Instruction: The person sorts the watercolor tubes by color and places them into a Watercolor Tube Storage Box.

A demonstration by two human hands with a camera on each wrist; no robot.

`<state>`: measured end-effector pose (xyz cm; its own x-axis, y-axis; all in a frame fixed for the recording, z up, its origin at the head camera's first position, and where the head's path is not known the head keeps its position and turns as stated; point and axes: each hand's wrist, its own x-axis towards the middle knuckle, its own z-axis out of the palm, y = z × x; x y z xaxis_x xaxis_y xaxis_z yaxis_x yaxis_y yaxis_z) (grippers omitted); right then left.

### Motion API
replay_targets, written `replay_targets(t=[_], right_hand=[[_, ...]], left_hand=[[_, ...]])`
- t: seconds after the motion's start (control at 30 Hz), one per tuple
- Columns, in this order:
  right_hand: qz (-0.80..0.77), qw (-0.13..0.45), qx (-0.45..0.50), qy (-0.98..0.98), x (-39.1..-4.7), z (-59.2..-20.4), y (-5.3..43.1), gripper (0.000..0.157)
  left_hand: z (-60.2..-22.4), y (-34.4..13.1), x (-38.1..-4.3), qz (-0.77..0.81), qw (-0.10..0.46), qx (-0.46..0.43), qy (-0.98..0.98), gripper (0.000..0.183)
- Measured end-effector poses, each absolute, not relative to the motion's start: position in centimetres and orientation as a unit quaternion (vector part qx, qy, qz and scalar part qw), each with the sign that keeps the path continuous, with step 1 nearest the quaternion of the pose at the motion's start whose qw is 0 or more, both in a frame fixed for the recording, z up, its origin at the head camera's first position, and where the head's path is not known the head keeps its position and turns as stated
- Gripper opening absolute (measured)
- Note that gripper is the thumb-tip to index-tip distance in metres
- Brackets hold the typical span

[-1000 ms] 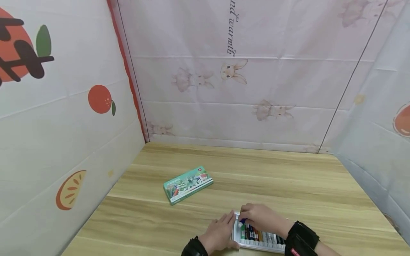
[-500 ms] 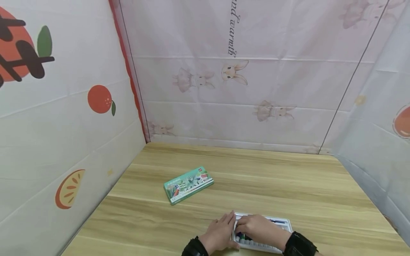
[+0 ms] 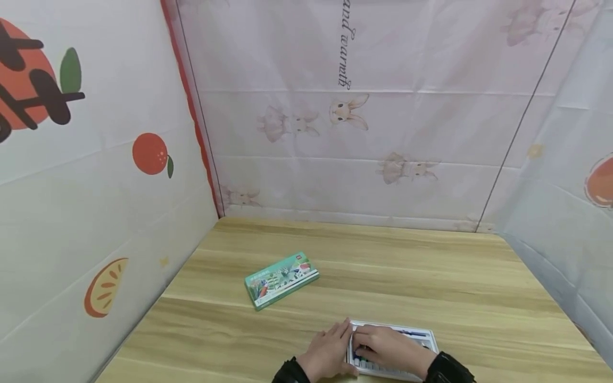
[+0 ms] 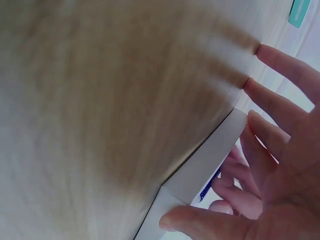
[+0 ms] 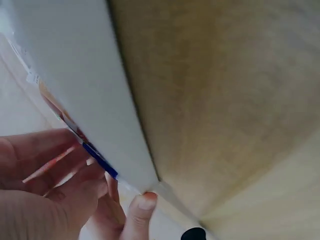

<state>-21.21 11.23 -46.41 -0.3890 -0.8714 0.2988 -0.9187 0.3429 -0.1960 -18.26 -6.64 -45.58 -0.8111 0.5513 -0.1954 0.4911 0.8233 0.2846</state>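
A white tray (image 3: 391, 323) of paint tubes lies at the table's near edge. My left hand (image 3: 327, 348) braces its left end, fingers mostly straight. In the left wrist view that hand's thumb (image 4: 180, 218) rests at one corner and a fingertip meets the wall's other end. My right hand (image 3: 385, 348) reaches over the tray's left part with bent fingers. It pinches a dark blue paint tube (image 5: 102, 161) low at the rim, also visible as a blue strip (image 4: 209, 186) in the left wrist view. White caps (image 3: 369, 365) show beneath the right hand, which hides most other tubes.
A flat teal box (image 3: 281, 280) with a printed picture lies farther back, left of the tray. A thin dark blue stick (image 3: 413, 334) lies along the tray's far side. Patterned cloth walls (image 3: 306, 127) enclose the wooden table (image 3: 431, 271) on three sides.
My right hand has lowered the dark blue tube from above the tray's left end into the tray and shifted slightly toward me. The left hand has stayed at the tray's end.
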Motion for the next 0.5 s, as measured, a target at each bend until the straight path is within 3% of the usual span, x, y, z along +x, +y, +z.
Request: replay_targets(t=[0.23,0.5], right_hand=[[0.162,0.111,0.51,-0.838,-20.2,-46.5,10.6,0.009],[0.201,0.042,0.446,-0.871,-20.2,-45.4,11.2,0.015]], left_hand=[[-45.4,-6.5,-18.2,0.099,0.119,0.279,0.948,0.083],[-45.3,-6.6,-19.2,0.106,0.139,0.256,0.951,0.085]])
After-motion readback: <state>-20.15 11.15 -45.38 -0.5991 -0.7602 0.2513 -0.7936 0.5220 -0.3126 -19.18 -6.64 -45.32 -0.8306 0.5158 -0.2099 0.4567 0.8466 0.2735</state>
